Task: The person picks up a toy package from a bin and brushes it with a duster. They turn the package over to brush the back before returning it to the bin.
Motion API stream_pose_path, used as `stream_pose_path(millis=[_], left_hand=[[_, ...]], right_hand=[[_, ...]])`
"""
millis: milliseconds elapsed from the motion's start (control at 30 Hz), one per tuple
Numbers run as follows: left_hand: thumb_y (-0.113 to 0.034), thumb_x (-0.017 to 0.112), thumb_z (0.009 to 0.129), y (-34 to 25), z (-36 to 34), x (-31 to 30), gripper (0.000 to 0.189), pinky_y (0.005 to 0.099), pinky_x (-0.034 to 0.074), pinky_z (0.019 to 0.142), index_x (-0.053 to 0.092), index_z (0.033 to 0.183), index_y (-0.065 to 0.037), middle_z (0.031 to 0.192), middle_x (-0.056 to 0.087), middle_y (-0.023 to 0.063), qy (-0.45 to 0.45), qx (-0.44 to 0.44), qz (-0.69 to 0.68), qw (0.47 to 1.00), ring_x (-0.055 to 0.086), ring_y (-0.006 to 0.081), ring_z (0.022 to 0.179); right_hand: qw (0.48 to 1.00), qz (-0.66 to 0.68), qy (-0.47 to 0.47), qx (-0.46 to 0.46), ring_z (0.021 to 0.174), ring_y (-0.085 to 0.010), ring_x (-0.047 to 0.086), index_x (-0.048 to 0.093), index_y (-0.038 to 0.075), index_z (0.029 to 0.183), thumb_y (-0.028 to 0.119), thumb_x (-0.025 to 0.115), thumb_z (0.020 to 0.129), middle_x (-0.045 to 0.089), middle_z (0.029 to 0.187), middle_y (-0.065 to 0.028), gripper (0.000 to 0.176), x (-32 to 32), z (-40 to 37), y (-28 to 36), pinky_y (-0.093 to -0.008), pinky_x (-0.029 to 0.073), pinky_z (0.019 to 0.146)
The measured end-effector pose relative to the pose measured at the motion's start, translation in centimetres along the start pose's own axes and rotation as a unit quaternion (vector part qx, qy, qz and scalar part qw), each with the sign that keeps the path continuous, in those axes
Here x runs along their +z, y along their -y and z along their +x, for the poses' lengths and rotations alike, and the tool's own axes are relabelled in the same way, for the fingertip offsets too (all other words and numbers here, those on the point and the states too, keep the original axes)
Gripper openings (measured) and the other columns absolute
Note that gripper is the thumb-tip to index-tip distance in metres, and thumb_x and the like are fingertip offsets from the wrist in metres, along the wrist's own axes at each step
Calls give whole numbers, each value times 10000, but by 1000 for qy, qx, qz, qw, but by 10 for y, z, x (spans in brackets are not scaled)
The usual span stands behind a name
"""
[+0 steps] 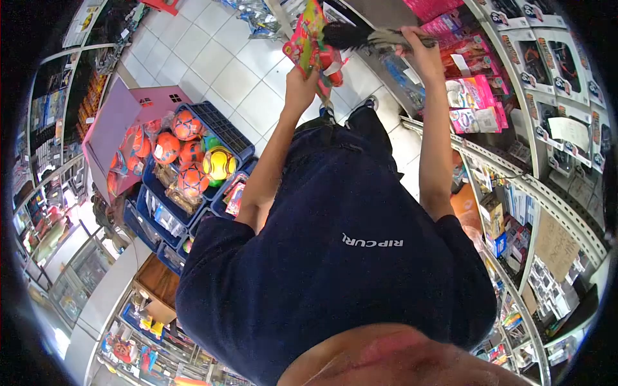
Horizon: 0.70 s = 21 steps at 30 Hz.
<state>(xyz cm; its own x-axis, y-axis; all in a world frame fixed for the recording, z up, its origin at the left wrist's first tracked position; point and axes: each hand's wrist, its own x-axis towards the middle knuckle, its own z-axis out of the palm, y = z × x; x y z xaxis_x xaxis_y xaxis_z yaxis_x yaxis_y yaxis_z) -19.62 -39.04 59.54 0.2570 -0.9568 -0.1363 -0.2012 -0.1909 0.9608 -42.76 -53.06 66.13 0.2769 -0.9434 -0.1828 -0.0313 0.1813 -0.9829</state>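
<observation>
My left hand (302, 90) is closed around the lower part of a brightly coloured toy packet (305, 42), mostly red, yellow and green. Red pieces (333, 67) hang just to the right of it. My right hand (423, 55) grips the pale, greyish handle of a feather duster (347, 36). Its dark feathered end points left and overlaps the packet's right edge in this view. Beside my right hand hang pink and red packaged goods (473, 93) on the shelf.
Blue crates (219, 125) with wrapped orange balls (166, 148) and a yellow ball (219, 163) stand to my left, by a pink house-shaped panel (119, 122). Boxed goods (537, 61) line the right-hand shelves. White floor tiles (225, 71) lie ahead.
</observation>
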Motion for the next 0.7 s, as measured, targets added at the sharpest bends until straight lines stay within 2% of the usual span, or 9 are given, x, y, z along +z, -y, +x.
stream_pose_path(millis=[133, 200, 233, 300, 333, 433, 467, 600, 700], left_hand=[[-79, 504, 844, 1, 0, 1, 170, 291, 437, 672, 564, 959, 32, 799, 610, 89, -50, 45, -7, 998, 566, 146, 747], [-80, 495, 865, 3, 3, 1, 166, 281, 454, 651, 562, 976, 24, 817, 610, 56, -65, 69, -65, 993, 569, 143, 752], [-80, 495, 865, 7, 3, 2, 166, 281, 454, 651, 562, 976, 24, 817, 610, 56, -59, 68, -63, 994, 569, 143, 752], [-81, 488, 860, 13, 12, 5, 262, 282, 473, 730, 500, 1107, 8, 993, 583, 73, -108, -30, -270, 956, 573, 164, 876], [-80, 486, 866, 17, 16, 2, 295, 284, 492, 726, 460, 1154, -26, 1049, 548, 78, -96, -78, -284, 951, 560, 160, 909], [-64, 472, 871, 19, 27, 8, 301, 301, 498, 735, 438, 1169, -44, 1086, 521, 90, -110, -40, -390, 913, 547, 175, 946], [-53, 456, 878, 17, 30, 8, 308, 343, 496, 781, 415, 1184, -68, 1133, 492, 104, -104, -56, -394, 911, 526, 207, 997], [-70, 451, 887, 14, 45, 18, 296, 392, 458, 864, 413, 1180, -53, 1146, 493, 119, -123, -44, -501, 856, 508, 236, 1035], [-63, 431, 890, 16, 56, 17, 347, 408, 445, 886, 348, 1227, -57, 1184, 459, 112, -54, -65, -588, 805, 485, 240, 1066]], right_hand=[[965, 257, -26, 36, 629, -131, 574, 560, -13, 977, 207, 545, 851, 592, 753, -85, 254, 2, -13, -1, -260, 466, 581], [1000, -27, -6, -2, 596, -168, 585, 518, -53, 1010, 187, 540, 855, 606, 744, -123, 287, -2, -5, -6, -261, 464, 538], [1000, -24, -11, 0, 596, -168, 585, 518, -53, 1010, 187, 540, 855, 606, 744, -123, 287, -1, -10, -9, -261, 464, 538], [980, 185, -66, 10, 585, -164, 579, 535, -50, 986, 184, 534, 858, 605, 717, -110, 267, 2, -12, -8, -265, 467, 540], [956, 291, 19, 30, 577, -163, 574, 527, -49, 1002, 179, 519, 866, 602, 712, -104, 266, -3, -20, -2, -276, 475, 552], [989, 145, -20, 35, 569, -151, 573, 549, -49, 990, 179, 537, 858, 600, 690, -95, 263, 7, -38, 3, -269, 473, 549], [999, -40, -35, 3, 565, -146, 577, 573, -54, 970, 189, 573, 839, 604, 710, -113, 276, -2, -31, -21, -250, 470, 526], [988, 116, -97, 0, 553, -132, 578, 599, -57, 931, 199, 596, 825, 611, 700, -113, 277, 8, -47, -19, -229, 463, 498], [987, 70, -142, -14, 576, -142, 576, 593, -39, 929, 193, 555, 846, 611, 743, -113, 249, 6, -52, -13, -244, 457, 560]])
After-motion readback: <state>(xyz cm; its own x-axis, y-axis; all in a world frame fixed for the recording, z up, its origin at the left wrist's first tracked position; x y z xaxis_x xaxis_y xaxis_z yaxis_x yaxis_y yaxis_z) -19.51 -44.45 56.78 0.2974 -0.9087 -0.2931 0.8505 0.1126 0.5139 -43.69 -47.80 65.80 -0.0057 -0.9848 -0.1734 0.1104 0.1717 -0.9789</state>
